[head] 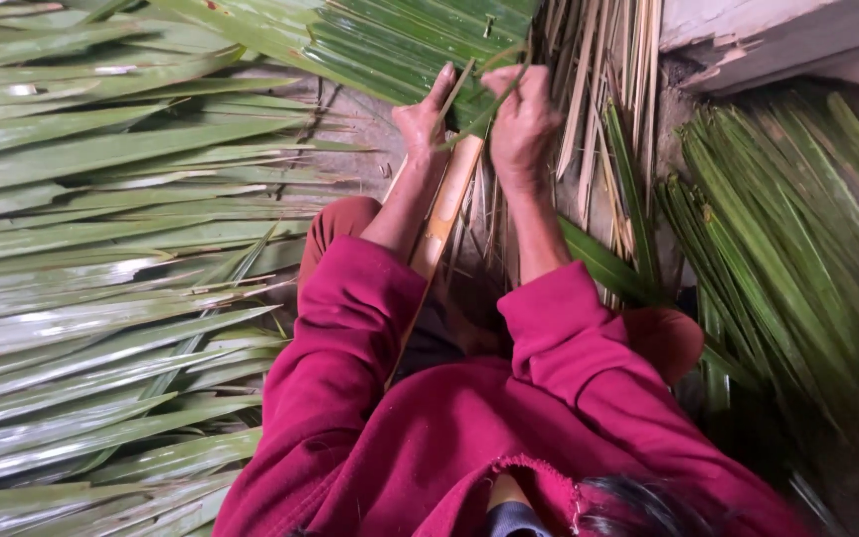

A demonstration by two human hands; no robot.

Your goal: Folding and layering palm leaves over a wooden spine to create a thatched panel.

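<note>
My left hand [423, 117] and my right hand [520, 121] are raised side by side over a split bamboo slat [442, 214] that runs from my lap up to a sheet of folded green palm leaves [390, 45]. Both hands pinch thin green leaf strips [484, 99] that cross between them at the edge of the leaf sheet. My left thumb points up along the leaves. My right fingers are curled around a strip. Red sleeves cover both forearms.
Long loose palm leaves [91, 259] lie spread over the ground on the left. A bundle of green leaves [797, 249] leans at the right. Pale dry midribs [599, 109] stand behind my right hand. A concrete ledge [777, 45] sits at top right.
</note>
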